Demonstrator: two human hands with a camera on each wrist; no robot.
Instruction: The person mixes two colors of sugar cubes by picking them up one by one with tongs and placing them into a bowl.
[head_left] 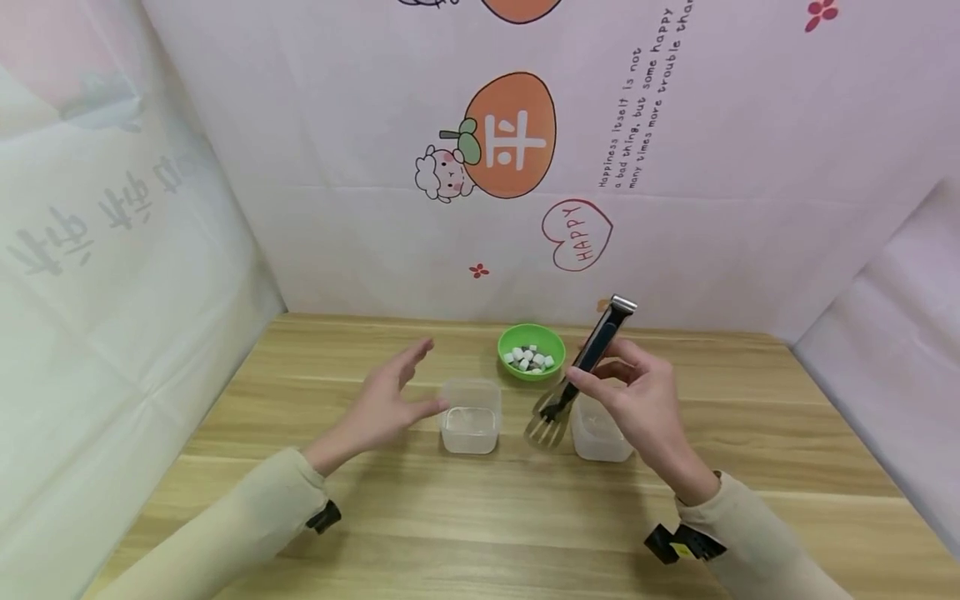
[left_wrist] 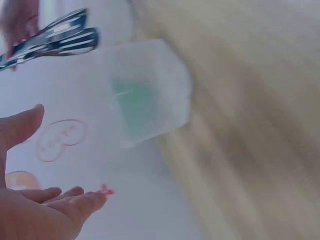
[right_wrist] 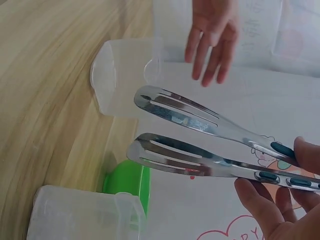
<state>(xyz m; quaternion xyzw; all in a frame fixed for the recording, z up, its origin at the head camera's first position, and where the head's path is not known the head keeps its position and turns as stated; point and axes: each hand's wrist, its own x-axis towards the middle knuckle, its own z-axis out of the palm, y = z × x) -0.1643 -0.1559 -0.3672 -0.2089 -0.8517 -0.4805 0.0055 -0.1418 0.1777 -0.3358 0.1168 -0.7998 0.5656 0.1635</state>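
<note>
My right hand pinches a pair of metal tongs by its dark handle. The slotted tips stand apart with nothing between them, pointing down between two clear plastic containers. Beside the left container is my left hand, its fingers extended and thumb apart, holding nothing. The right container is partly hidden behind my right hand. A green bowl with several small white and grey pieces sits farther back, between the containers.
All of this stands on a wood-grain table. A white printed cloth hangs along the table's back edge, and more cloth hangs at both sides. Black straps sit at the sleeves.
</note>
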